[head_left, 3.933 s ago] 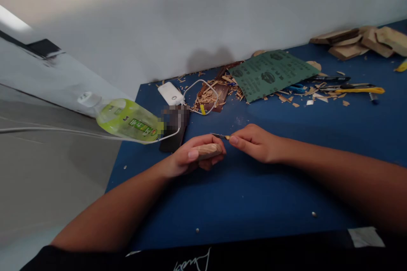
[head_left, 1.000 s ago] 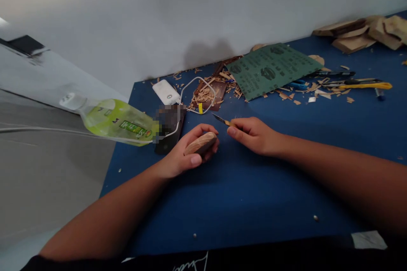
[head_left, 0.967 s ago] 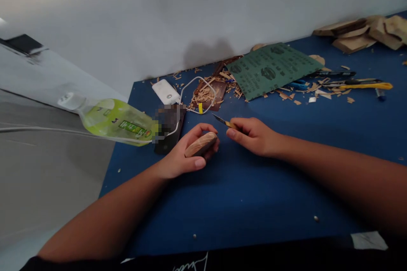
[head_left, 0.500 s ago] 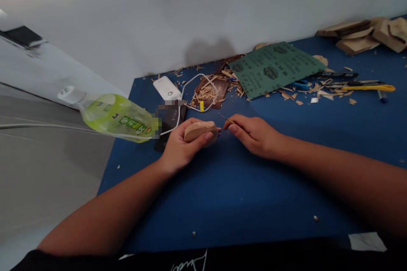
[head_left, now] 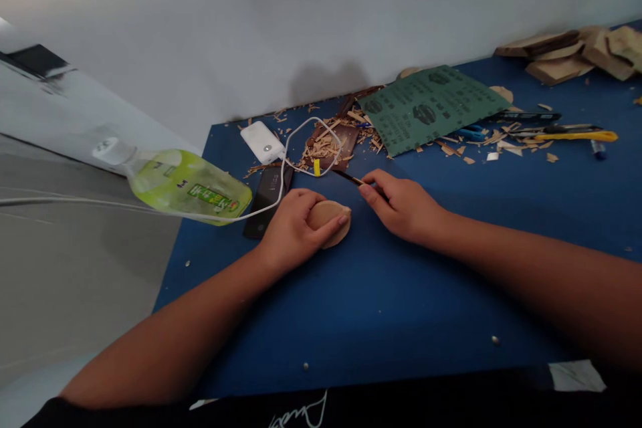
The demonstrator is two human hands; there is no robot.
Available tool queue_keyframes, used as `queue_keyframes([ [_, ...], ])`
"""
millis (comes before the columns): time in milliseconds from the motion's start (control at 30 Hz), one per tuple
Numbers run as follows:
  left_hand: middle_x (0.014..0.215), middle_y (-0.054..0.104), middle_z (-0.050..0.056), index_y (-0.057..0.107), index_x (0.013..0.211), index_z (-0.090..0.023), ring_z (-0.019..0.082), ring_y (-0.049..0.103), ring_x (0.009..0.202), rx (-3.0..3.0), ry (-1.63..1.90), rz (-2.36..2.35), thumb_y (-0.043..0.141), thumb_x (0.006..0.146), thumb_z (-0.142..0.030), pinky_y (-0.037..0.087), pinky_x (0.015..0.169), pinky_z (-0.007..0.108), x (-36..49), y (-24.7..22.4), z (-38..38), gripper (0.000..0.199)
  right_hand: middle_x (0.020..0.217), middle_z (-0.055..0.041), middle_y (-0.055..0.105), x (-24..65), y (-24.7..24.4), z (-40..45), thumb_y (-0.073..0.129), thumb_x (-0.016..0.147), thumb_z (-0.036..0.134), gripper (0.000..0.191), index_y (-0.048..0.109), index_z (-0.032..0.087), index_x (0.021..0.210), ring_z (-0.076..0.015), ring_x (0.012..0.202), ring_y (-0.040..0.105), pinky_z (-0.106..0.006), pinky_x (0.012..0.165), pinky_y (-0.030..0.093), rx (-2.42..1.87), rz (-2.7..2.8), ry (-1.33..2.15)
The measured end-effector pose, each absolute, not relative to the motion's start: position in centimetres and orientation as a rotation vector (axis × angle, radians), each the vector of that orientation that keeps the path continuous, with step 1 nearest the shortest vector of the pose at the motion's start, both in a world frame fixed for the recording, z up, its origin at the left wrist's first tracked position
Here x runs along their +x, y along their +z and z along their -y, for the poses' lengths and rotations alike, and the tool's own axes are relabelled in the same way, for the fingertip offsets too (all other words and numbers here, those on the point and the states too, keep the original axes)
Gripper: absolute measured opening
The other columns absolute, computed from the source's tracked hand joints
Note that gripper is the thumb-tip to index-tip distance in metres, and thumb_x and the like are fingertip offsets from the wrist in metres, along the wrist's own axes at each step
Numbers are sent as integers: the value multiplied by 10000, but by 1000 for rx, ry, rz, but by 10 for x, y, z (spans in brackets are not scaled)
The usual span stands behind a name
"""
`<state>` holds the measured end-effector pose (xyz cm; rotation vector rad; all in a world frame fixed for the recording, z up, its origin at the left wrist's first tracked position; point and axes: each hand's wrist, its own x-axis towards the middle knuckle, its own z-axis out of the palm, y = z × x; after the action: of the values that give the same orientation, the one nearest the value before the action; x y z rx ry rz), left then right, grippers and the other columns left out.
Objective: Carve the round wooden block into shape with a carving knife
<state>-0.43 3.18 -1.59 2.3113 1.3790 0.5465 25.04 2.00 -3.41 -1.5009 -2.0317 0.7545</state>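
My left hand [head_left: 295,224] grips a rounded, flat piece of pale wood [head_left: 328,215], its thumb lying across the upper face and the other fingers partly hidden behind. Just to the right, my right hand [head_left: 396,204] is closed around a slim knife [head_left: 347,177] with a dark handle. The knife's thin dark blade points up and left, apart from the wood. Both hands are over the blue table [head_left: 371,321]. Beyond them lies a heap of wood shavings [head_left: 328,146] on a brown sheet.
Green sandpaper [head_left: 436,110] lies at the back, beside a yellow cutter [head_left: 576,136]. Wood blocks [head_left: 562,70] are piled back right. On the left are a drink bottle [head_left: 190,184], a black phone-like device [head_left: 263,204], and a white power bank [head_left: 261,142] with a looping cable [head_left: 313,119].
My left hand has turned the wood so its broad face shows more. My right hand has turned the knife, exposing more of its blade and handle, and sits slightly farther right.
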Motion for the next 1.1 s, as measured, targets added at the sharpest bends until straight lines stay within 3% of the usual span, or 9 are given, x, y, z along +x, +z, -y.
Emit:
queue_keyframes([
  [100, 1271, 714, 126, 648, 1273, -185, 309, 638, 1243, 2519, 599, -1311, 747, 933, -489, 489, 1133, 503, -6, -15, -31, 467, 1002, -63, 787, 249, -30, -19, 463, 1093, 435, 330, 617, 212, 1281, -224, 842, 704, -294, 698, 401, -1580, 2080, 745],
  [267, 1369, 662, 180, 602, 1338, -149, 341, 630, 1294, 2697, 472, -1172, 774, 879, -457, 524, 1143, 514, -5, -2, -15, 579, 1121, -94, 798, 245, -20, -15, 369, 1116, 396, 420, 573, 212, 1435, -252, 920, 742, -319, 760, 460, -1652, 2217, 648],
  [367, 1366, 678, 161, 636, 1286, -161, 323, 654, 1270, 2778, 342, -1154, 743, 923, -368, 566, 1106, 487, -5, 5, -3, 432, 1071, -137, 811, 238, -13, -5, 313, 1121, 394, 589, 353, 165, 1663, -284, 833, 756, -358, 728, 495, -1802, 2375, 526],
  [467, 1417, 682, 132, 656, 1295, -191, 303, 667, 1289, 2832, 254, -1163, 680, 987, -276, 590, 1089, 467, -7, 5, 3, 320, 956, -167, 810, 232, -9, 8, 350, 1097, 352, 720, 158, 76, 1734, -286, 711, 745, -367, 658, 506, -1877, 2563, 502],
  [767, 1438, 693, 143, 685, 1331, -173, 316, 726, 1243, 2957, 227, -1148, 638, 1035, -310, 650, 1017, 442, -10, -1, 4, 330, 893, -184, 805, 226, -3, 23, 408, 1041, 275, 725, 270, 18, 1704, -323, 725, 774, -385, 584, 523, -1751, 2760, 572],
  [1100, 1455, 680, 164, 702, 1349, -175, 337, 724, 1250, 2964, 166, -1138, 635, 1036, -312, 662, 997, 474, -10, 2, 4, 348, 945, -198, 811, 226, -3, 23, 407, 1047, 290, 733, 244, 42, 1718, -317, 774, 781, -378, 644, 542, -1771, 2753, 615],
])
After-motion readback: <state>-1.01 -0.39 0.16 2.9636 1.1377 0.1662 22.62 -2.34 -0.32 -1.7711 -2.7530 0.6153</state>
